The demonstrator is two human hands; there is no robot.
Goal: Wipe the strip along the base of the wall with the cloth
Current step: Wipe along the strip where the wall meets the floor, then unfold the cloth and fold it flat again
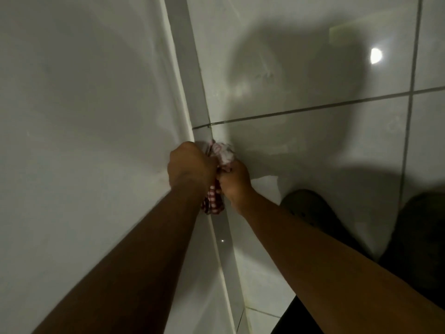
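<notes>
A red-and-white checked cloth [222,153] is bunched between both my hands, right at the grey strip [192,68] that runs along the base of the white wall [84,104]. My left hand [190,165] is closed on the cloth against the strip and wall. My right hand [234,180] grips the cloth's other side, just off the strip over the floor. A loose end of the cloth [213,203] hangs below the hands. The part of the strip under the hands is hidden.
Glossy white floor tiles [313,153] with dark grout lines lie to the right of the strip. My dark shoe [310,208] and dark trouser leg [419,237] are at the lower right. A lamp's reflection [375,55] glares on the floor.
</notes>
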